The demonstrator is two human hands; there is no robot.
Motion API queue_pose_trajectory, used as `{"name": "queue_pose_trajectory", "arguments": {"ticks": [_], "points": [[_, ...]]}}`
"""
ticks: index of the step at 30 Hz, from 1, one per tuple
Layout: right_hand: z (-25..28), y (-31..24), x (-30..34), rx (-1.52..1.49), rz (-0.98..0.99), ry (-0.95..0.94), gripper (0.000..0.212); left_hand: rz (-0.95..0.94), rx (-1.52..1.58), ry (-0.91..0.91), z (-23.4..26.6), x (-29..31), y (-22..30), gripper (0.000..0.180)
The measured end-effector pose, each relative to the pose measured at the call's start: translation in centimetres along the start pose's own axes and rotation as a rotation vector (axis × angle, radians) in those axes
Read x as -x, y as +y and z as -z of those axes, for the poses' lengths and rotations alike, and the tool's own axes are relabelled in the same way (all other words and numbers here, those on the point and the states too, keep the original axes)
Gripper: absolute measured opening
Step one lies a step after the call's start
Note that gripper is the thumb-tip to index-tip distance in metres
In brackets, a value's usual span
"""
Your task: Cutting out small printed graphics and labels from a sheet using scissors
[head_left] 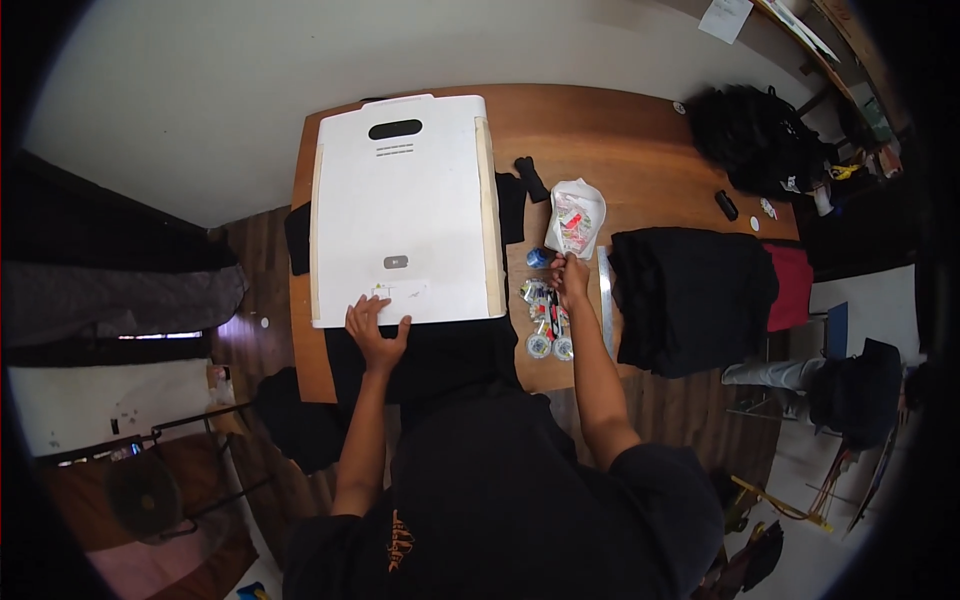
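Note:
A large white flat-topped machine [400, 200] with a dark handle slot lies on the wooden table. My left hand [376, 335] rests on its near edge, fingers spread. Black fabric [430, 365] sticks out from under the machine toward me. To the right, my right hand [570, 280] is at the near rim of a white container [590, 195]. Its fingers are pinched together; whatever they hold is too small to make out. Small clear packets with red and green bits [574, 225] lie in the container. A blue round item [537, 259] sits beside my right fingers.
Several tape rolls and small stickers [540, 320] lie below the container. A metal ruler [606, 300] lies beside a stack of folded black garments [690, 300], with red cloth [787, 287] behind. A rolled black item [531, 180] and a black bag [755, 140] are farther back on the table [620, 130].

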State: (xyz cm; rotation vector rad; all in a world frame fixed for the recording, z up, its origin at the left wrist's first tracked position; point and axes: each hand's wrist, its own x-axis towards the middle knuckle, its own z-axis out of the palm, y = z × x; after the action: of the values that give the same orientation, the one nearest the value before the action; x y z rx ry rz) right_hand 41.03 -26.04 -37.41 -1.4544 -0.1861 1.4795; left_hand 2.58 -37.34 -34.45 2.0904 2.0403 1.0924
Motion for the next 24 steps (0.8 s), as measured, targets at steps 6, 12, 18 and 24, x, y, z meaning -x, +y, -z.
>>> {"name": "queue_pose_trajectory", "arguments": {"ticks": [6, 12, 18, 24], "points": [[-1.0, -1.7, 7.4, 0.057, 0.137, -0.104, 0.024, 0.017, 0.010, -0.008, 0.1, -1.0, 0.9, 0.047], [-4.1, -0.1, 13.9, 0.110, 0.113, -0.294, 0.031, 0.022, 0.012, -0.023, -0.2, -1.1, 1.2, 0.049], [-8.2, 5.5, 14.8, 0.169, 0.073, -0.502, 0.034, 0.015, 0.041, 0.031, -0.3, -1.5, 1.5, 0.045], [-9.9, 7.7, 15.3, 0.284, -0.012, -0.627, 0.044, 0.000, 0.074, -0.013, 0.2, -1.7, 1.8, 0.043]]}}
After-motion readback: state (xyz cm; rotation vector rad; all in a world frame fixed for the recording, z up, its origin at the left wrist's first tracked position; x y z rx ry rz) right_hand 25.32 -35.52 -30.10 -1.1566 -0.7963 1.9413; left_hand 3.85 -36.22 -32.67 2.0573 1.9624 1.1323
